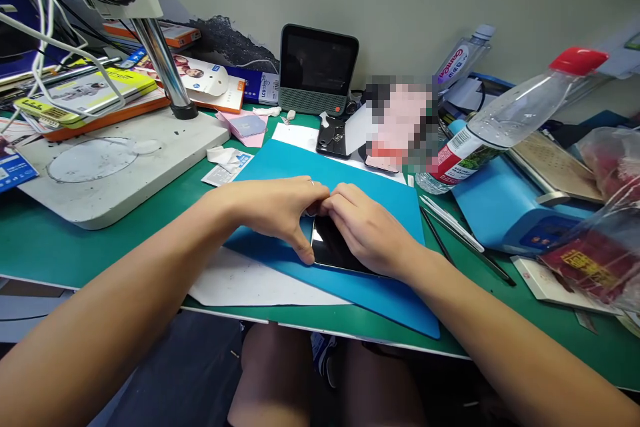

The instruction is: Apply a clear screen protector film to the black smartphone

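Observation:
A black-screened phone [330, 245] lies flat on a blue mat [287, 163], partly covered by my hands. My left hand [285, 207] spans its left end, the thumb pressed at the near left corner and the fingers curled by the far edge. Over the phone rests my right hand [363, 227], its fingers bent and pinched together beside the left fingertips at the far edge. Whatever those right fingertips hold, if anything, is hidden. Under the mat's near left side, a white sheet [260, 283] sticks out.
A microscope stand base [200, 140] fills the left, beside stacked boxes [100, 97]. At the back stands a smart display [317, 60]. A bottle with a red cap [510, 113], a blue machine [500, 213] and tweezers [455, 223] are on the right. Another phone [331, 137] lies behind the mat.

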Demonstrator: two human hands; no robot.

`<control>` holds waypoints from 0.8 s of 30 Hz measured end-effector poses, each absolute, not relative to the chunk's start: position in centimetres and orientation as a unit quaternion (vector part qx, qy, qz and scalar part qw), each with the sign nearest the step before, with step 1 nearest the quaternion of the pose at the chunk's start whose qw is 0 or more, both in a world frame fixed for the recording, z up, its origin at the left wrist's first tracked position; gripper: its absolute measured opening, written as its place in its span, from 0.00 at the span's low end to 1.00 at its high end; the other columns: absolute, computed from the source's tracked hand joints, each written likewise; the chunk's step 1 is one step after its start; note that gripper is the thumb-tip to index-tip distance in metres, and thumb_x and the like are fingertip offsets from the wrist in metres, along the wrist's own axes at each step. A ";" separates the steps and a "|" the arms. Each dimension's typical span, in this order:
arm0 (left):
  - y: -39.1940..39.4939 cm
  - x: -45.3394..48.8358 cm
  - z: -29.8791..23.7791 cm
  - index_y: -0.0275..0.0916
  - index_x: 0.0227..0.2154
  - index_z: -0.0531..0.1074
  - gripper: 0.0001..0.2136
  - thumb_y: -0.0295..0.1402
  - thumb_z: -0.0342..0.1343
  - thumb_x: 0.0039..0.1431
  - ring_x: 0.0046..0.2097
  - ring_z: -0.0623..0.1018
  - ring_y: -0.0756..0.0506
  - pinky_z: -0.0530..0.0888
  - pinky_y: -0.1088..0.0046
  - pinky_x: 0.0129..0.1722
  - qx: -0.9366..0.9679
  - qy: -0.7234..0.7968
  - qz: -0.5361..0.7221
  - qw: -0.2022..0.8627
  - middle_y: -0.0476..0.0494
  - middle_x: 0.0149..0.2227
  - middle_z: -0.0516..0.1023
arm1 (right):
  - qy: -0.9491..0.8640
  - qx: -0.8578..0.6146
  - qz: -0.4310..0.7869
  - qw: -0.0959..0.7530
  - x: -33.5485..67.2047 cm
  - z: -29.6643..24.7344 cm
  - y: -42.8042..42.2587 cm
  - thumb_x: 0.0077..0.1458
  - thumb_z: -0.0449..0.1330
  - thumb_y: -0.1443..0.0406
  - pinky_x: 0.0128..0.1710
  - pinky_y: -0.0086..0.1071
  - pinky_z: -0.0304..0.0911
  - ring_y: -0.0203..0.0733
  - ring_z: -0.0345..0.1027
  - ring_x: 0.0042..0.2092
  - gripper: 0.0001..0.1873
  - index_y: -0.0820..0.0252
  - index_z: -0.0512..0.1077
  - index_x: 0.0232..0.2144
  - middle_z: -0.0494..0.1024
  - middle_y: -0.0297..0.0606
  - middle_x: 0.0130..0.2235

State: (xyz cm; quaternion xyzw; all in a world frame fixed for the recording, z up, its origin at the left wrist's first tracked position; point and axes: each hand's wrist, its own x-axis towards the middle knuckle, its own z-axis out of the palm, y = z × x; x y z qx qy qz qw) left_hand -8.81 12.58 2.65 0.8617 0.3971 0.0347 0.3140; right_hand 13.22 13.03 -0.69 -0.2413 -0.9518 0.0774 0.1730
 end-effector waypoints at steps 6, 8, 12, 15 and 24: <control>12.6 -8.8 2.7 0.42 0.35 0.66 0.25 0.50 0.71 0.45 0.43 0.70 0.41 0.67 0.68 0.37 0.858 0.410 0.017 0.307 0.47 0.40 0.71 | -0.956 -0.222 0.080 0.173 13.2 -0.8 13.1 0.71 0.48 0.68 0.42 0.42 0.69 0.48 0.69 0.43 0.12 0.59 0.72 0.44 0.77 0.46 0.43; 12.6 -8.9 2.8 0.42 0.35 0.65 0.25 0.51 0.72 0.45 0.42 0.70 0.41 0.66 0.69 0.37 0.859 0.410 0.015 0.305 0.47 0.40 0.71 | -0.957 -0.223 0.079 0.170 13.2 -0.8 13.2 0.71 0.48 0.68 0.42 0.43 0.70 0.49 0.69 0.44 0.13 0.59 0.73 0.44 0.77 0.47 0.43; 12.6 -8.9 2.7 0.42 0.35 0.65 0.25 0.51 0.72 0.45 0.43 0.70 0.41 0.66 0.68 0.37 0.859 0.409 0.017 0.306 0.47 0.40 0.71 | -0.957 -0.227 0.082 0.163 13.2 -0.7 13.2 0.71 0.47 0.67 0.43 0.43 0.70 0.49 0.69 0.45 0.14 0.59 0.73 0.45 0.77 0.47 0.44; 12.7 -8.9 2.7 0.42 0.35 0.66 0.25 0.51 0.72 0.45 0.42 0.70 0.41 0.65 0.68 0.37 0.858 0.412 0.016 0.305 0.47 0.41 0.71 | -0.957 -0.227 0.085 0.160 13.2 -0.6 13.1 0.71 0.47 0.67 0.43 0.43 0.70 0.49 0.69 0.45 0.14 0.61 0.73 0.45 0.77 0.48 0.44; 12.6 -9.0 2.8 0.42 0.36 0.66 0.27 0.52 0.72 0.44 0.42 0.71 0.41 0.65 0.69 0.36 0.855 0.419 0.014 0.304 0.46 0.41 0.72 | -0.959 -0.236 0.068 0.139 12.9 -0.4 13.1 0.71 0.48 0.67 0.42 0.42 0.68 0.49 0.67 0.43 0.13 0.61 0.73 0.45 0.76 0.47 0.44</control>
